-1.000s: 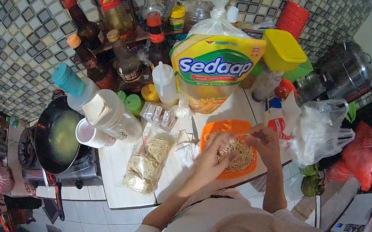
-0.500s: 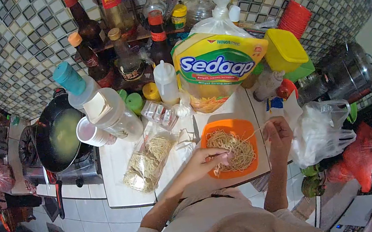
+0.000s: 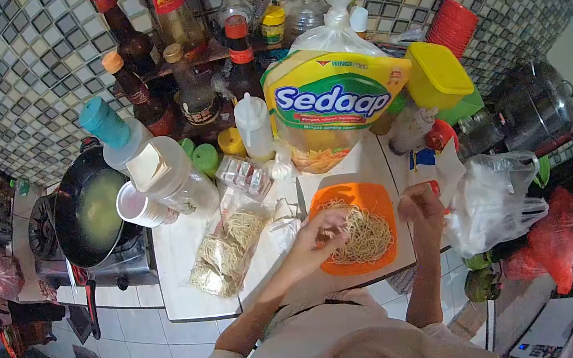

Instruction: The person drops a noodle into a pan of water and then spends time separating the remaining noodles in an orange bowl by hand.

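An orange square bowl (image 3: pixel 349 192) holding a tangle of dry noodles (image 3: pixel 366 235) stands near the counter's front edge. My left hand (image 3: pixel 318 239) is over the bowl's left side, its fingers loosely bent and apart beside the noodles, slightly blurred. To the right of the bowl, my right hand (image 3: pixel 421 205) is raised with its fingertips drawn together; whatever is between them is too small to make out. A clear plastic bag of noodle cakes (image 3: pixel 229 253) lies left of my left forearm.
A large Sedaap cooking-oil pouch (image 3: pixel 335 106) stands behind the bowl, with sauce bottles (image 3: pixel 196 92) farther back. On the left, a black wok (image 3: pixel 98 210) with oil sits on the stove. White plastic bags (image 3: pixel 495 204) are on the right, near a yellow container (image 3: pixel 439 74).
My left hand has lifted slightly and loosened its fingers. My right hand has curled further; the strand that stretched from it toward the bowl no longer shows.
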### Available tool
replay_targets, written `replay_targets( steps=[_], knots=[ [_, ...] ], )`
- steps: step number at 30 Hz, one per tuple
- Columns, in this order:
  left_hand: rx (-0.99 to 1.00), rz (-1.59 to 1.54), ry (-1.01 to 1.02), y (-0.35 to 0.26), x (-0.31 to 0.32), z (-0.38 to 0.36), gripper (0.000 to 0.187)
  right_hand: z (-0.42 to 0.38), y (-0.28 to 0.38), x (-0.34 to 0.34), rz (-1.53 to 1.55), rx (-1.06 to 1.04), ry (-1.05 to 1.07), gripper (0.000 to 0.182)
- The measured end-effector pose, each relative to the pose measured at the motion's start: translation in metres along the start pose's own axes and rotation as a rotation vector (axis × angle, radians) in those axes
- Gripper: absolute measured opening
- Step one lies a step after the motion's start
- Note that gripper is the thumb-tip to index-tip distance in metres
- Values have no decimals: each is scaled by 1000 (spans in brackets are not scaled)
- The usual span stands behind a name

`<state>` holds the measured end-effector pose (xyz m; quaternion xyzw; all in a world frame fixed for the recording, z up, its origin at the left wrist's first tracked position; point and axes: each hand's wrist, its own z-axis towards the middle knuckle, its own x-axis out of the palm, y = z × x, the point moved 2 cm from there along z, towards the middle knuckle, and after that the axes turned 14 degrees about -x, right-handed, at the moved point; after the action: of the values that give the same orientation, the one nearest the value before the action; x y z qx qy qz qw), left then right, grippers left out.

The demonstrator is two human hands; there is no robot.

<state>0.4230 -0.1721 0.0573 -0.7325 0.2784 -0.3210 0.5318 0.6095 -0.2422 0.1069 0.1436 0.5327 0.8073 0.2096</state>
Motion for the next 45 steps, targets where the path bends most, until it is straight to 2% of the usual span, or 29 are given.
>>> replay_targets(
  steps=[1,2,3,4,6,8,10,11,12,13,15,19,21,24,25,26,27,28,30,32,34,36,37,39,43,45],
  knots=[
    [156,226,-180,-4,1,0,40,-3,1,0,0,0,-1,6],
    [155,226,-180,-6,5,2,40,-5,2,2,-43,-33,100,6],
    [280,402,-312,-12,7,3,44,-6,4,4,-86,-67,200,7],
    [407,578,-444,-16,9,3,48,-6,8,6,-87,-67,199,7],
    [417,579,-362,-13,15,4,42,-6,18,14,-45,-107,312,8],
    [430,583,-284,-13,17,2,35,-9,15,12,-50,-103,239,7],
    [194,528,41,-8,19,-1,20,-7,13,10,-59,-103,162,8],
    [196,528,43,-6,20,-3,20,-3,12,7,-65,-106,20,10],
    [105,354,57,0,19,-5,18,0,12,5,-69,-107,-121,13],
    [14,179,69,4,16,-5,19,3,11,4,-68,-107,-120,13],
    [16,104,41,10,8,-6,21,7,8,-4,32,-110,-215,10],
    [-7,-128,12,13,-10,-10,27,4,-5,-14,-18,-112,-199,9],
    [-45,-139,-11,10,-16,-12,31,3,-3,-11,-14,-73,-174,8],
    [-153,-303,85,10,-19,-14,32,3,-16,-12,-108,-78,-167,8],
    [-178,-500,144,9,-17,-15,31,2,-20,-13,-107,-79,-167,8],
    [-201,-697,202,8,-15,-16,30,2,-25,-12,-234,-74,-59,9],
    [-200,-697,200,6,-14,-16,30,2,-27,-10,-360,-70,50,11],
    [-170,-714,255,2,-11,-17,29,2,-27,-8,-360,-70,51,11],
    [-141,-729,311,-9,-5,-21,28,3,-18,5,-879,-332,365,23],
    [-188,-461,178,-19,-2,-24,28,5,-5,18,-803,-354,390,28],
    [-160,-348,192,-18,1,-23,27,1,-1,30,-726,-374,418,32],
    [-134,-232,211,-18,3,-22,28,-8,-4,38,-401,-227,499,35],
    [-146,-193,224,-17,4,-21,28,-9,-2,41,-403,-226,496,35],
    [-159,-154,233,-17,6,-21,28,-11,2,51,-260,-157,756,27],
    [-130,-138,170,-8,1,-20,28,-11,-6,48,-345,-81,777,19],
    [-121,-86,166,-3,-2,-20,28,-10,-11,42,-298,-33,629,17]
  ],
)
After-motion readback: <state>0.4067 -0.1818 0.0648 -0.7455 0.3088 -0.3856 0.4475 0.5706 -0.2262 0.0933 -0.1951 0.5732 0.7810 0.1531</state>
